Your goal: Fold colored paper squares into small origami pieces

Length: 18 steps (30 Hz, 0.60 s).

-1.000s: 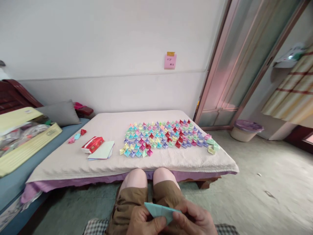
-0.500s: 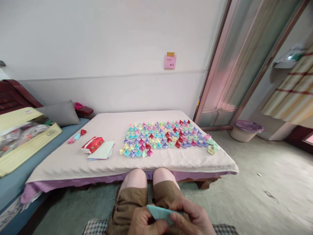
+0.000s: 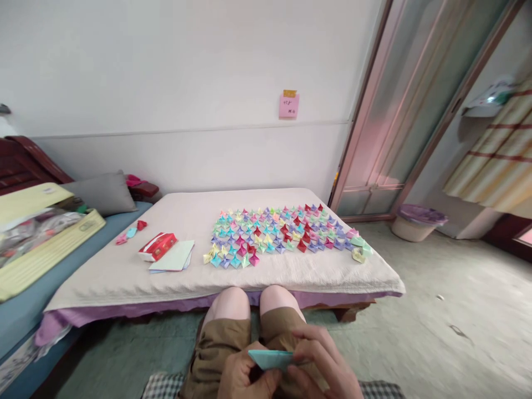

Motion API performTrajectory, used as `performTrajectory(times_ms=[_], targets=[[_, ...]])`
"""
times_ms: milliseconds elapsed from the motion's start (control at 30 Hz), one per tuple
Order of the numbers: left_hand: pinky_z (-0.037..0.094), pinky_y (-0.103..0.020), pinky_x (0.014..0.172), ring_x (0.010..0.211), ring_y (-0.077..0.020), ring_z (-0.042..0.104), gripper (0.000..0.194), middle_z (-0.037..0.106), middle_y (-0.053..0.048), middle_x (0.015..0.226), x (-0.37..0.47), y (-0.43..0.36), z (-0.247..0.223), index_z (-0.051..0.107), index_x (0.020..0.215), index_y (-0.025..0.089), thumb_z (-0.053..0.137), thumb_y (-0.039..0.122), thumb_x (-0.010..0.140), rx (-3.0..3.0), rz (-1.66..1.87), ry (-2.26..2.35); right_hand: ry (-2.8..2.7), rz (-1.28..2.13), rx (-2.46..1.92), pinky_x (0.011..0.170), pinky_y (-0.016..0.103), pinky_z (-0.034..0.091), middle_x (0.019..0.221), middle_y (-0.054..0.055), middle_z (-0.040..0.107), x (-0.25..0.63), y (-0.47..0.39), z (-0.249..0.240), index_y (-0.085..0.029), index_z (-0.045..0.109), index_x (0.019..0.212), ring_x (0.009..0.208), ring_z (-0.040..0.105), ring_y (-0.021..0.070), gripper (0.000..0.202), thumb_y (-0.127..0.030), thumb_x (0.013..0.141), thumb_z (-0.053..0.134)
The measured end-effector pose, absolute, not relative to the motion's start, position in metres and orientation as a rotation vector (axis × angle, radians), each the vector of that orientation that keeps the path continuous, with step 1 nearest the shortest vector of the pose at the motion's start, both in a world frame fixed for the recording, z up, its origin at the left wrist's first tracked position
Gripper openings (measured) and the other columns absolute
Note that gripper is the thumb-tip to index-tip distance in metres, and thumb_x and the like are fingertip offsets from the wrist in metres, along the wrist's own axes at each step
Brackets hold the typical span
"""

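A folded piece of turquoise paper [image 3: 271, 359] is held low over my lap, its straight edge facing up. My left hand [image 3: 245, 377] pinches its left part between thumb and fingers. On the right end, my right hand [image 3: 322, 363] grips the paper with its thumb and bent fingers, which cover that corner. Beyond my knees, many small folded paper pieces [image 3: 266, 230] in several colours stand in rows on the cloth-covered table [image 3: 187, 288]. Left of them lies a stack of pale paper sheets [image 3: 174, 257], partly under a red and white packet [image 3: 158, 246].
A few pink, blue and red items [image 3: 131, 233] lie at the table's left. A yellow box [image 3: 50, 238] of bagged things and a grey cushion [image 3: 106, 194] sit on a blue seat. A lined bin [image 3: 415, 224] stands on the floor at the right.
The turquoise paper has turned flatter, and less of it shows on the right. My right hand's fingers have lifted and shifted slightly along its right end. The table is unchanged.
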<state>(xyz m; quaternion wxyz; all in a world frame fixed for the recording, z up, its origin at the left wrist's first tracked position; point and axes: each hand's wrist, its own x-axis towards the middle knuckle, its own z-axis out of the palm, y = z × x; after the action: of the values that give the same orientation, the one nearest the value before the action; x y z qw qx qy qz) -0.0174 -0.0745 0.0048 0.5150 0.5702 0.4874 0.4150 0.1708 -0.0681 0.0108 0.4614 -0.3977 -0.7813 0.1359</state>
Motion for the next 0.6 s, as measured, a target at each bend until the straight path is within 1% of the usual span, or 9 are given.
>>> performTrajectory(times_ms=[100, 233, 300, 433, 533, 600], targets=[[0.027, -0.023, 0.05, 0.052, -0.0104, 0.036, 0.035, 0.043, 0.004, 0.054, -0.017, -0.075, 0.006, 0.062, 0.059, 0.017, 0.064, 0.046, 0.079, 1.494, 1.047, 1.192, -1.938, 0.283, -0.981, 0.08, 0.032, 0.056, 0.107, 0.006, 0.068, 0.168, -0.068, 0.008, -0.025, 0.059, 0.085, 0.094, 0.068, 0.0233, 0.017, -0.014, 0.078, 0.069], [0.028, -0.023, 0.05, 0.051, -0.0111, 0.038, 0.027, 0.048, 0.003, 0.054, -0.017, -0.076, 0.005, 0.066, 0.06, 0.017, 0.065, 0.036, 0.08, 1.545, 1.065, 1.24, -1.893, 0.307, -0.996, 0.078, 0.031, 0.056, 0.108, 0.008, 0.068, 0.165, -0.07, 0.009, -0.025, 0.059, 0.088, 0.095, 0.067, 0.0244, 0.02, -0.014, 0.076, 0.07], [0.028, -0.024, 0.05, 0.051, -0.0115, 0.04, 0.026, 0.05, 0.003, 0.053, -0.017, -0.076, 0.005, 0.067, 0.059, 0.018, 0.066, 0.035, 0.079, 1.538, 1.078, 1.25, -1.873, 0.334, -0.999, 0.079, 0.033, 0.055, 0.108, 0.007, 0.068, 0.165, -0.07, 0.01, -0.026, 0.06, 0.088, 0.096, 0.067, 0.0251, 0.019, -0.015, 0.076, 0.07], [0.028, -0.024, 0.05, 0.05, -0.0121, 0.041, 0.025, 0.052, 0.002, 0.053, -0.018, -0.076, 0.005, 0.07, 0.061, 0.018, 0.066, 0.036, 0.079, 1.529, 1.063, 1.245, -1.819, 0.403, -1.003, 0.082, 0.035, 0.052, 0.106, 0.006, 0.068, 0.162, -0.07, 0.009, -0.026, 0.059, 0.081, 0.094, 0.065, 0.0257, 0.015, -0.019, 0.077, 0.071], [0.029, -0.025, 0.051, 0.051, -0.0133, 0.044, 0.023, 0.055, 0.001, 0.054, -0.019, -0.076, 0.003, 0.07, 0.062, 0.019, 0.065, 0.033, 0.079, 1.583, 1.051, 1.27, -1.823, 0.409, -0.985, 0.081, 0.036, 0.05, 0.107, 0.005, 0.068, 0.159, -0.07, 0.007, -0.025, 0.056, 0.075, 0.092, 0.065, 0.025, 0.016, -0.019, 0.076, 0.071], [0.031, -0.025, 0.053, 0.053, -0.0142, 0.047, 0.02, 0.057, 0.0, 0.056, -0.019, -0.075, 0.001, 0.071, 0.063, 0.019, 0.064, 0.029, 0.079, 1.624, 1.043, 1.277, -1.844, 0.41, -0.963, 0.081, 0.035, 0.049, 0.108, 0.005, 0.068, 0.157, -0.069, 0.007, -0.025, 0.057, 0.076, 0.091, 0.064, 0.0244, 0.016, -0.018, 0.076, 0.071]])
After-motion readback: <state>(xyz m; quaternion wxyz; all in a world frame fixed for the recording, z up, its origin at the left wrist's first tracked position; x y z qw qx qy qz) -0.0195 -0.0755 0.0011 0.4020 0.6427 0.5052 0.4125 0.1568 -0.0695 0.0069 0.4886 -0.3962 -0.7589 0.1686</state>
